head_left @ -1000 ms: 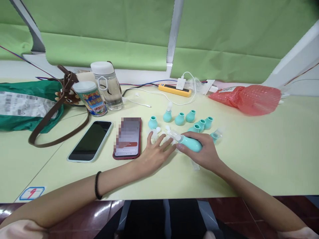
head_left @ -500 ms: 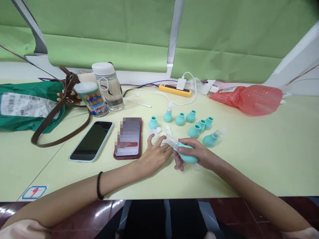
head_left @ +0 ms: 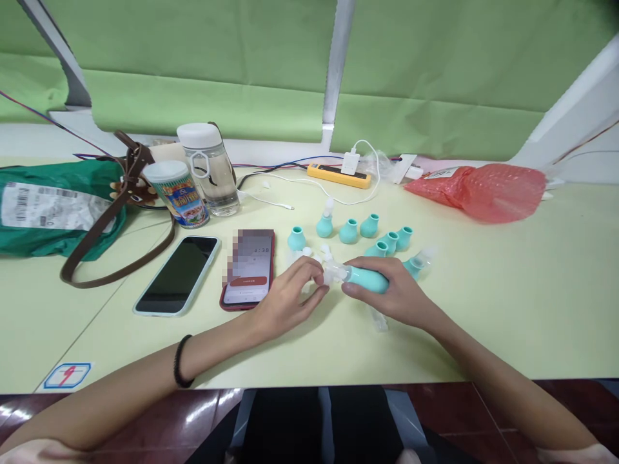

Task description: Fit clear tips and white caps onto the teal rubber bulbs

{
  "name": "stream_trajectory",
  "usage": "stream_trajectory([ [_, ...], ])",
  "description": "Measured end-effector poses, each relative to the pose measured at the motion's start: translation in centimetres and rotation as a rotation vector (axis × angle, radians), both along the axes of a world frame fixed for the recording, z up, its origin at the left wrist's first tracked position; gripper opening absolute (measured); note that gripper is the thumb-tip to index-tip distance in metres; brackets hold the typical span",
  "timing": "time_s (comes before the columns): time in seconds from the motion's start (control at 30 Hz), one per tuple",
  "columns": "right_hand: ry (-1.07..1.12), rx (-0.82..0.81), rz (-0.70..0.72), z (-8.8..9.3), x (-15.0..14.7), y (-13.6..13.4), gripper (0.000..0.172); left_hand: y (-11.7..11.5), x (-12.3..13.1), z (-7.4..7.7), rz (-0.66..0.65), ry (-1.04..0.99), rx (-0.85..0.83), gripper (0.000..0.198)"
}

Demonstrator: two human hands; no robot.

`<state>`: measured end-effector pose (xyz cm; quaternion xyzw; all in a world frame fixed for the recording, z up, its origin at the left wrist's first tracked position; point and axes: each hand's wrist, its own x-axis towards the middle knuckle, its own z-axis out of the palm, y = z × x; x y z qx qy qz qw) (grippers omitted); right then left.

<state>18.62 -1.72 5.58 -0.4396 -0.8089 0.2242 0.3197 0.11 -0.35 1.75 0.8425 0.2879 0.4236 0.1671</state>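
Note:
My right hand (head_left: pixel 394 290) is closed around a teal squeeze bulb (head_left: pixel 370 279), which lies tilted with its neck toward the left. A clear plastic nozzle (head_left: pixel 338 272) sits on that neck. At the nozzle's far end, my left hand (head_left: pixel 294 293) pinches the clear tip (head_left: pixel 329 276) between thumb and fingers. Small white and clear pieces (head_left: pixel 325 251) lie just behind, partly hidden by the left hand. Beyond my hands stand several loose teal bulbs (head_left: pixel 348 231) with open mouths. One bulb (head_left: pixel 324 224) and another at the right (head_left: pixel 413 265) carry clear tops.
To the left lie a red-cased phone (head_left: pixel 247 267) and a pale-cased phone (head_left: pixel 178 276). Behind them stand a water bottle (head_left: pixel 213 171) and a printed tub (head_left: pixel 178 193). A yellow power strip (head_left: pixel 338 175) and a red plastic bag (head_left: pixel 483 192) rest along the back.
My left hand has turned, and its spread fingers have closed on the clear tip. The bulb in my right hand has tilted to nearly level.

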Motion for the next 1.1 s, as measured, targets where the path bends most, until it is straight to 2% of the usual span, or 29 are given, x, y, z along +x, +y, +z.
stream_trajectory([
  [0.07,-0.027,0.095,-0.022,0.1,0.3,0.1,0.014,-0.3,-0.3,0.6,-0.072,-0.171,-0.167,0.008],
  [0.17,-0.073,0.169,-0.057,0.2,0.6,0.3,0.013,-0.5,-0.5,1.3,-0.114,-0.363,-0.359,0.01],
  [0.4,-0.107,0.212,-0.007,-0.1,0.2,0.0,0.014,-0.1,-0.5,1.6,-0.178,-0.545,-0.764,0.017],
  [0.53,-0.096,0.223,0.001,-0.3,0.1,0.0,0.011,0.0,-0.6,1.8,-0.129,-0.547,-0.781,0.016],
  [0.7,-0.116,0.191,0.03,-0.9,-0.1,0.0,0.009,0.5,-0.9,1.9,-0.082,-0.457,-0.808,0.015],
  [0.9,-0.054,0.129,0.091,-1.4,-0.3,0.0,0.008,0.7,-1.2,1.7,-0.187,-0.404,-0.855,0.011],
  [1.1,-0.054,0.072,0.12,-1.5,-0.1,0.2,0.008,0.8,-1.3,1.6,-0.214,-0.38,-0.855,0.009],
])
